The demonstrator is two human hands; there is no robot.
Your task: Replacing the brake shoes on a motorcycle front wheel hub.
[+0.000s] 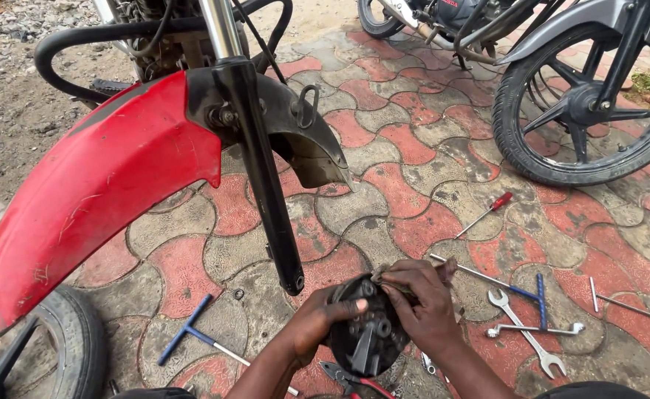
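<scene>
Both bare forearms come up from the near edge and meet low in the middle. The left hand (323,319) is on the left, its wrist bent, palm turned right, fingers curled in a closed grip. The right hand (422,304) sits just right of it and slightly farther away, knuckles up, fingers bent down and leftward, fingertips pinched together.

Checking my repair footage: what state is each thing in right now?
Round black hub part: off the bike, held in both hands.
Left hand: grips its left edge.
Right hand: fingers on its top.
Red mudguard: mounted on the fork, scuffed.
Red-handled screwdriver: lying on the paving.
Spanner: lying flat.
</scene>
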